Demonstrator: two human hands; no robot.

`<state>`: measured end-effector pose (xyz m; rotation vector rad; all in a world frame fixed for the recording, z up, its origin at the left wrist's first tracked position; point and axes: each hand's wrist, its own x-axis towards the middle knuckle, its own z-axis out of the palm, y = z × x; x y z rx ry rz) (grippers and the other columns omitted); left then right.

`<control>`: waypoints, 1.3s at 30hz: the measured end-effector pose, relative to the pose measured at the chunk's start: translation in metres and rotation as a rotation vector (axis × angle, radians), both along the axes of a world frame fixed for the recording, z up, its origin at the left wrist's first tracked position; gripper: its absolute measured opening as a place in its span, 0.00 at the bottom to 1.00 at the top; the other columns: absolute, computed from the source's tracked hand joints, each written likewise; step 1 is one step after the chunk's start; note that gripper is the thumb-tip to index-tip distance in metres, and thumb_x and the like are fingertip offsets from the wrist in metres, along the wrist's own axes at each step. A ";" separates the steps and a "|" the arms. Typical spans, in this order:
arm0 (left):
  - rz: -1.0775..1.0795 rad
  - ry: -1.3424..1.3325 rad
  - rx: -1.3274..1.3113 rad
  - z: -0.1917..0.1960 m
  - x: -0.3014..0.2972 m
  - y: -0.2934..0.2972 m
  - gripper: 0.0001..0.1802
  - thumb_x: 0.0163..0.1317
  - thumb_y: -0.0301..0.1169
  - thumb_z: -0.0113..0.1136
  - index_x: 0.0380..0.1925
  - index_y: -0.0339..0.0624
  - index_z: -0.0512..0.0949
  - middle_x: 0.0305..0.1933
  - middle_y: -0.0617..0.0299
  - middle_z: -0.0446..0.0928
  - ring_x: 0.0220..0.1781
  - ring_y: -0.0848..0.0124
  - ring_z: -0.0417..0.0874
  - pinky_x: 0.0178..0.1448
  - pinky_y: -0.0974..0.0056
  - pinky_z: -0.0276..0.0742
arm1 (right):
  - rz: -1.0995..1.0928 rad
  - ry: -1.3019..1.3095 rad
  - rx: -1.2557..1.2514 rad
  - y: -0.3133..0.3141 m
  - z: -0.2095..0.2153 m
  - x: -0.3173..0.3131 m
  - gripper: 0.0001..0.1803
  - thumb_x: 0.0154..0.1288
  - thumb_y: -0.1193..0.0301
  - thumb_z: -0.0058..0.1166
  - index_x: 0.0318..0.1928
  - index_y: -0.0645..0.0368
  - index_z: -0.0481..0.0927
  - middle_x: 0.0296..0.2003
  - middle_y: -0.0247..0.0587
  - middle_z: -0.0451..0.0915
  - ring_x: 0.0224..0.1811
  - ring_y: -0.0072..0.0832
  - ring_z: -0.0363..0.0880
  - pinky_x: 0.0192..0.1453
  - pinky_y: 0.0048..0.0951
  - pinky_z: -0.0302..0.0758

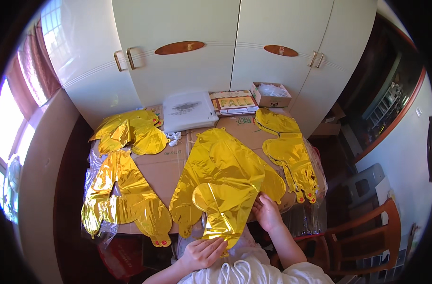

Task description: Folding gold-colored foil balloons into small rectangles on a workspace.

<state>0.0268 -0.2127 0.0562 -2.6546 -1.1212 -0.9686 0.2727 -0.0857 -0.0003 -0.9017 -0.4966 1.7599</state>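
Observation:
A flat gold foil balloon [225, 165] lies over the near middle of the table, its shiny lower part hanging past the front edge toward my lap. At that lower end my left hand [204, 253] is closed on the foil, fingers together. My right hand [267, 213] is beside the foil's right edge, fingertips touching it or very close, fingers loosely stretched. Part of another gold foil piece [274, 182] shows just beyond that hand. Further flat gold foil balloons lie at the near left [126, 194], far left [130, 130] and right [289, 151].
Cardboard [161, 173] covers the table. At the back stand a stack of clear plastic bags [188, 111], printed cards [235, 102] and an open box [272, 99] with clear plastic inside. Small white rolls [174, 137] lie nearby. A wooden chair [362, 236] is at right; cabinets [178, 28] rise behind.

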 end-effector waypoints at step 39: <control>-0.189 -0.282 -0.570 -0.012 0.038 0.030 0.16 0.54 0.24 0.59 0.45 0.42 0.80 0.33 0.58 0.82 0.28 0.63 0.83 0.33 0.64 0.81 | -0.312 -0.458 0.755 0.064 0.162 -0.003 0.14 0.61 0.78 0.56 0.48 0.62 0.71 0.37 0.31 0.75 0.35 0.15 0.74 0.40 0.20 0.72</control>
